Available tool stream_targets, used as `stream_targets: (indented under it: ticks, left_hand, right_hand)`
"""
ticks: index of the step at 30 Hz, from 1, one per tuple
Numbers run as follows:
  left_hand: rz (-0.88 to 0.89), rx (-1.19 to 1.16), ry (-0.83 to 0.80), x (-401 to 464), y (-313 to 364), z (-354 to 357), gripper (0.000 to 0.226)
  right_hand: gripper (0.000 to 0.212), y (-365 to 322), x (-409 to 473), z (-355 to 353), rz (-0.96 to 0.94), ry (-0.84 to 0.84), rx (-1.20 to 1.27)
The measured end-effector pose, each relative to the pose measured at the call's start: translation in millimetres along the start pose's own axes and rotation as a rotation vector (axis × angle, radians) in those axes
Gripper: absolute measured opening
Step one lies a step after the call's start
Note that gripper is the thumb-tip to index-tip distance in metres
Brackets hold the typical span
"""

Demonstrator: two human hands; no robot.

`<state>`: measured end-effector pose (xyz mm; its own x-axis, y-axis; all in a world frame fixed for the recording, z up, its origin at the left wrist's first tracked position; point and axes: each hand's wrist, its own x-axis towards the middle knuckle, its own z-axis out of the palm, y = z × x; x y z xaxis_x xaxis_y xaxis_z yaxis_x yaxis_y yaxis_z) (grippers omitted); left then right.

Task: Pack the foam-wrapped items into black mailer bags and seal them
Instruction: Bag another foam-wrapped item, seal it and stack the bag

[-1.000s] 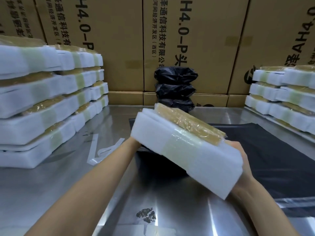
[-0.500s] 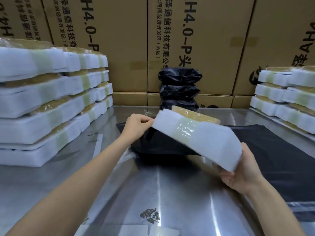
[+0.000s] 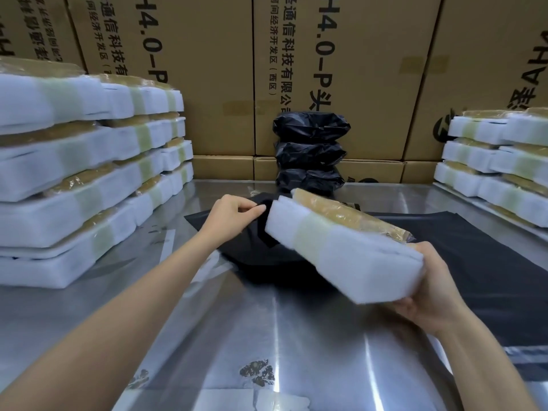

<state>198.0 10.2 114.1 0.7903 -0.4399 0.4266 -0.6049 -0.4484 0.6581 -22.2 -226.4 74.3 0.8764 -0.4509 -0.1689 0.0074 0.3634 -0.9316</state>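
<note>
Steel tabletop (image 3: pixel 296 336), cardboard boxes (image 3: pixel 341 69) behind. Right hand (image 3: pixel 427 295) grips near end of foam-wrapped item (image 3: pixel 341 247), tilted above tabletop centre, far end at mailer bag (image 3: pixel 267 253) mouth. Left hand (image 3: pixel 234 215) at 11 o'clock pinches bag edge. Sealed bags (image 3: pixel 310 149) stacked at 12 o'clock

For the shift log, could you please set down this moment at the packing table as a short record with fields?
left hand: left hand pinches the edge of the black mailer bag, lifting it off the table
right hand: right hand grips the near end of the foam-wrapped item
item: tilted, far end at the bag's lifted edge; whether inside yet, cannot tell
packed: three filled black bags stacked against the cardboard boxes
waiting: stacks of foam-wrapped items left and right
surface: metal table
</note>
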Motion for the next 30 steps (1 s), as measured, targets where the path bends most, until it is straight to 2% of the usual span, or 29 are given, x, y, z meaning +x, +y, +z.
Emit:
stream_targets:
  ticks: [3,7,15,21,25,30]
  left_hand:
    - [-0.017,-0.008,0.038,-1,8,1,0.028]
    - [0.063,0.105,-0.035,-7,29,8,0.019]
    - [0.244,0.370,-0.110,-6,62,7,0.023]
    - [0.271,0.465,-0.087,-10,83,27,0.022]
    - [0.380,0.365,-0.149,-22,97,35,0.021]
    - [0.425,0.399,-0.093,-33,90,15,0.020]
  right_hand:
    - [0.021,4,-2,4,-0.028,0.053,-0.118]
    - [0.029,7,-3,13,-0.019,0.106,-0.205]
    - [0.018,7,-4,13,-0.027,0.192,-0.154]
    - [0.045,17,-4,25,-0.056,0.163,-0.254]
    - [0.041,17,-4,28,-0.071,0.153,-0.255]
    - [0.026,17,1,19,-0.080,0.188,-0.135]
